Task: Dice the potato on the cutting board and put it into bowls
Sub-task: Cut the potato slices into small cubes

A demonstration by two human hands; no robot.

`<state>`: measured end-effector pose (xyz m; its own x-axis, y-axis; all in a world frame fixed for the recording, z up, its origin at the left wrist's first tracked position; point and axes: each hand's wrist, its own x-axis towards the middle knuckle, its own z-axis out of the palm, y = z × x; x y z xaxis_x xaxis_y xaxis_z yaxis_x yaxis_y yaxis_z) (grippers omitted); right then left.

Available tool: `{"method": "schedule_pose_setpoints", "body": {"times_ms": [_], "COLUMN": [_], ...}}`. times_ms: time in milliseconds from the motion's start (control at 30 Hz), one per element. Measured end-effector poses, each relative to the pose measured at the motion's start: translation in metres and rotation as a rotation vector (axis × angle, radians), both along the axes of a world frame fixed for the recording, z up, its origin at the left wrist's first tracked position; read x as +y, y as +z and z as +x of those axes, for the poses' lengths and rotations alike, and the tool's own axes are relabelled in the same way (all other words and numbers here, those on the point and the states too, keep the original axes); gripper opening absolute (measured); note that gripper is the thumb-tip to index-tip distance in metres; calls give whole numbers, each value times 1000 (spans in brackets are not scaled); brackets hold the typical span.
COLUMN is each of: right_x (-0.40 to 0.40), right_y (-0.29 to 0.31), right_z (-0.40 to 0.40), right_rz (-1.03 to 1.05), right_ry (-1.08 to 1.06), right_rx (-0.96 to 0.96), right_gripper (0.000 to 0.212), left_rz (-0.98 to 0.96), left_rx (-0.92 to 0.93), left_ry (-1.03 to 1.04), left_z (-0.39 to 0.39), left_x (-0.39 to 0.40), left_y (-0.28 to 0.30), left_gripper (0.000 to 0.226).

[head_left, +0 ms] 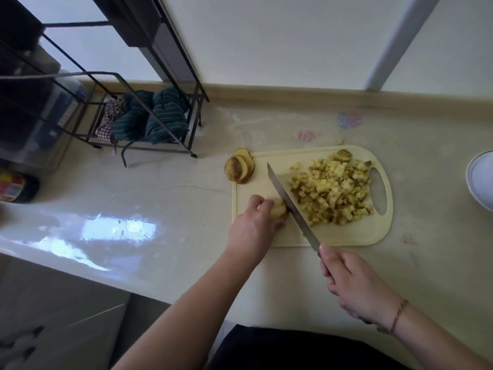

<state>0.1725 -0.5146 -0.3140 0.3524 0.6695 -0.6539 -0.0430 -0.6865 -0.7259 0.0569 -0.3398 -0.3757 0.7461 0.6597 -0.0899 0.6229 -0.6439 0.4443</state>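
Potato piece (pixel 280 210) in the left hand (pixel 253 228) grip, right hand (pixel 354 284) gripping one knife (pixel 290 206) beside one diced heap (pixel 333 190).

bowl (pixel 480 180) cut off, knife handle (pixel 324 260) hidden

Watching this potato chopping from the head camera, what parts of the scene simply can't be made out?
- Bowl: cut off by the right edge of the head view; its contents don't show.
- Potato piece: mostly covered by the left hand, so its size is unclear.
- Knife handle: hidden inside the right hand.
- Colourful container: cut off at the left edge and blurred; its label is unreadable.
- Upper rack shelves: dark, contents indistinct.
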Motion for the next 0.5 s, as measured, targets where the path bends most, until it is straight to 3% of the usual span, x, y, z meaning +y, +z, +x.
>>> {"method": "schedule_pose_setpoints", "body": {"times_ms": [100,267,400,500], "right_x": [-1,-3,-8,-9], "right_y": [-1,-4,-6,-5], "right_z": [-1,-5,-5,-6], "right_rz": [-2,30,45,43], "right_ry": [7,-11,-48,-70], "right_rx": [-11,-63,-106,-52], "right_gripper": [52,58,60,60], "left_rz": [79,-6,220,307], "left_rx": [-8,-38,-6,-169], "left_ry": [-57,-11,-144,-261], "left_z": [1,-3,-8,-8], "left_x": [-2,2,8,11], "left_y": [-3,-3,0,-10], "left_gripper": [41,44,48,34]}}
